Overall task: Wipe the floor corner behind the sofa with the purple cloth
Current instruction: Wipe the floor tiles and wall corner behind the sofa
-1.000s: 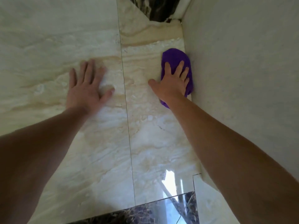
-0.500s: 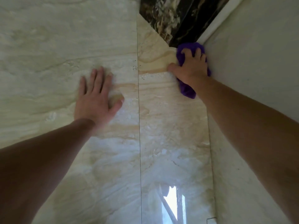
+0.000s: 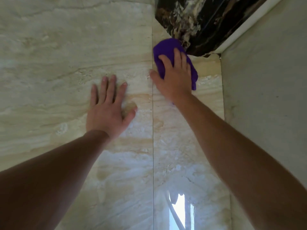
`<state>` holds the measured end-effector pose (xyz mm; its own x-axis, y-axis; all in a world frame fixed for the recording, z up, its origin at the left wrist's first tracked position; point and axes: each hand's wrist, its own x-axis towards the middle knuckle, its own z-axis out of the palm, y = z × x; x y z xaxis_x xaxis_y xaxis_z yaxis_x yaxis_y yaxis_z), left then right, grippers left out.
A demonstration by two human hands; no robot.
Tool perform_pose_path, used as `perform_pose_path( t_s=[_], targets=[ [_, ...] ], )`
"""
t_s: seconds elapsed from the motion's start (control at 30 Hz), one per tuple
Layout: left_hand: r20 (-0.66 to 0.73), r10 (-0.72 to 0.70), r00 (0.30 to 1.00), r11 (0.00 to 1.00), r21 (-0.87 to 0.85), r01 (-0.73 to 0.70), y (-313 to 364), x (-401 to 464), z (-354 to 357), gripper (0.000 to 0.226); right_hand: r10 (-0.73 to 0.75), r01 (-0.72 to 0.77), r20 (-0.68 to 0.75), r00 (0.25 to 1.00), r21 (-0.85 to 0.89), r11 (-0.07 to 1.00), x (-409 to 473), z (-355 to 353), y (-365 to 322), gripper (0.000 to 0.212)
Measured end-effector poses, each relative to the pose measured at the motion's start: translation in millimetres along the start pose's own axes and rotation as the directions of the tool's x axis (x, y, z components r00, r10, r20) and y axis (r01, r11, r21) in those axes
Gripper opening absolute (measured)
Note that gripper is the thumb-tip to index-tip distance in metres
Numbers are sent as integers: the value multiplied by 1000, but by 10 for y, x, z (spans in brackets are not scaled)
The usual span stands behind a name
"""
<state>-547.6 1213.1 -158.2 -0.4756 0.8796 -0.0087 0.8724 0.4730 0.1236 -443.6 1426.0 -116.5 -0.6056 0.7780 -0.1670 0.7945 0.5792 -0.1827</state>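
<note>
We see our right hand (image 3: 174, 78) pressed palm-down on the purple cloth (image 3: 167, 47), fingers spread flat over it rather than curled around it, so the cloth is pinned to the floor (image 3: 66, 55) under the palm and not pinched. The cloth is a deep, saturated violet, bunched into a soft rounded wad with a fuzzy surface. It shows above our fingertips and down the outer side of the hand, with a small scrap peeking out near the wrist. Its far edge touches a wedge of dark marble tile (image 3: 196, 22) veined in white and tan.

Our left hand (image 3: 108, 110) lies open and flat on the floor to the left, fingers fanned and holding nothing, well apart from the cloth. A thin grout line (image 3: 152, 146) runs straight toward us between the two hands.

The floor is glossy cream marble with beige streaks, and a bright window reflection (image 3: 179, 209) shines on it near the bottom of the view. On the right stands a pale grey upright surface (image 3: 265, 97); we cannot tell whether it is wall or sofa back. A white trim strip (image 3: 245, 22) runs diagonally along the dark tile toward the corner, just beside the cloth.
</note>
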Motion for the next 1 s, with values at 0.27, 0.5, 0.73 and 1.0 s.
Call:
perform_pose_path(
  t_s=[0.27, 0.5, 0.73, 1.0],
  targets=[
    [10, -13, 1000, 1000, 8, 13, -5, 10, 5, 80, -94, 76, 162, 982, 114, 991, 943, -185, -375, 74],
    [47, -25, 999, 1000, 15, 24, 3, 21, -58, 81, -192, 182, 119, 974, 88, 979, 805, -181, -190, 55],
    [17, -16, 1000, 999, 34, 16, -47, 4, 26, 82, -271, 272, -42, 962, 26, 962, -11, -74, 716, 42],
    [-1, 0, 1000, 1000, 26, 0, -65, 25, 34, 80, -290, 291, 31, 956, -165, 942, -37, -280, 1122, 49]
  ],
)
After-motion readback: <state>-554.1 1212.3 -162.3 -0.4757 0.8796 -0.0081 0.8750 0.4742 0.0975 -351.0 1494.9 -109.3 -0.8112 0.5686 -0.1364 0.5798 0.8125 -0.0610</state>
